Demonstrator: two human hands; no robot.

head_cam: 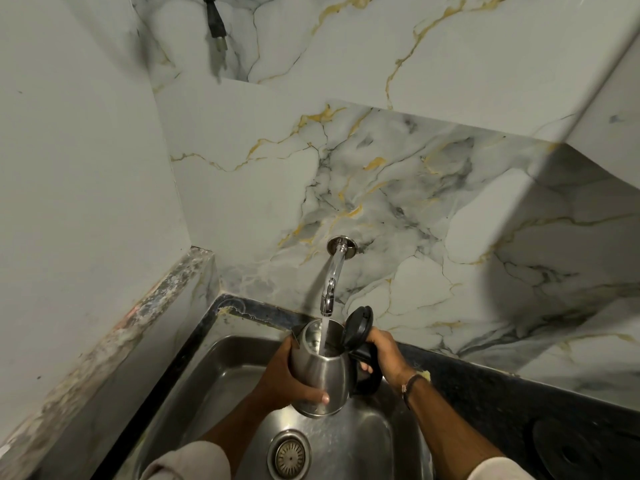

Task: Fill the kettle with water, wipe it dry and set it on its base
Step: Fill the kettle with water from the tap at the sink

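Observation:
A stainless steel kettle [323,372] with a black handle hangs above the steel sink [221,375], its black lid [360,323] flipped open. Water runs from the chrome wall tap [333,275] straight into the kettle's mouth. My left hand [284,379] wraps around the kettle's body from the left. My right hand [382,355] grips the black handle on the right. The round black kettle base [575,448] lies on the dark counter at the lower right, partly cut off by the frame edge.
The sink drain strainer [290,457] sits below the kettle. A dark stone counter [485,386] runs to the right of the sink. Marble-patterned walls stand behind and to the right. A black plug [215,20] hangs on the wall at the upper left.

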